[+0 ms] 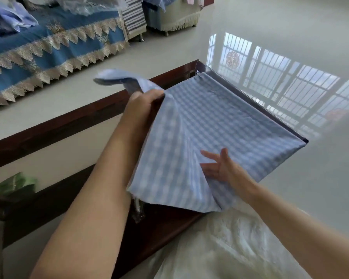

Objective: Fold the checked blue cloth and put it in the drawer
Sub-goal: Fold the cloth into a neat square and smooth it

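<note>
Checked blue cloth [220, 117]: light, limp, slides on glossy surface [290, 47] | left hand [143, 103] grip pinches raised edge, frame centre | right hand [220, 168] open, flat (pressing) | hold at corners.

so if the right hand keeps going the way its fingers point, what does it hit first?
Likely the checked blue cloth: the right hand lies open against it, fingers pointing up-left across the fabric. Depth unclear.
</note>
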`<action>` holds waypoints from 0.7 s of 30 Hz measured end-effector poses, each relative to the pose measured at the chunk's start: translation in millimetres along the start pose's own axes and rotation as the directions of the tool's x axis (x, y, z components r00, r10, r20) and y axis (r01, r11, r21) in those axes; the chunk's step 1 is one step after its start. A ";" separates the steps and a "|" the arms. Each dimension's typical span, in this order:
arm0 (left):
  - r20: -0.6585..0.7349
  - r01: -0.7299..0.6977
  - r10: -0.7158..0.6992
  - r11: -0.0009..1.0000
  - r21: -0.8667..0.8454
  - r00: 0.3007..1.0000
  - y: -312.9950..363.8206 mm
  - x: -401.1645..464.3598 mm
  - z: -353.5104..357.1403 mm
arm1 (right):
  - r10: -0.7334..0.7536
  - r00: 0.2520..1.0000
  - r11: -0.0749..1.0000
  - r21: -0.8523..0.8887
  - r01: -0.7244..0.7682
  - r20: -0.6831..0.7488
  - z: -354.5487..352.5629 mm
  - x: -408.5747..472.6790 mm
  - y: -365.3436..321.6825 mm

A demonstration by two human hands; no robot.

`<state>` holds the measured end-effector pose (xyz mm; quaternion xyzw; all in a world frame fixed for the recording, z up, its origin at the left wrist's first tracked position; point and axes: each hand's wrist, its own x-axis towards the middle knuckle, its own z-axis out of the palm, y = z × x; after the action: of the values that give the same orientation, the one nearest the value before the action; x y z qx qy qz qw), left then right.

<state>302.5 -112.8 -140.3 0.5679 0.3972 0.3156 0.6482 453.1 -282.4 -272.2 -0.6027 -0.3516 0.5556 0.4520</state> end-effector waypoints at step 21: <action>-0.391 0.096 0.239 0.736 0.670 0.889 -148.5 48.4 56.8 | 0.240 0.601 0.970 0.211 -0.120 -0.762 -59.1 -40.8 21.1</action>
<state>369.3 -121.8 -292.1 0.6886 0.6005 0.2991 0.2751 504.3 -336.5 -279.2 -0.7837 -0.0178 0.3034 0.5416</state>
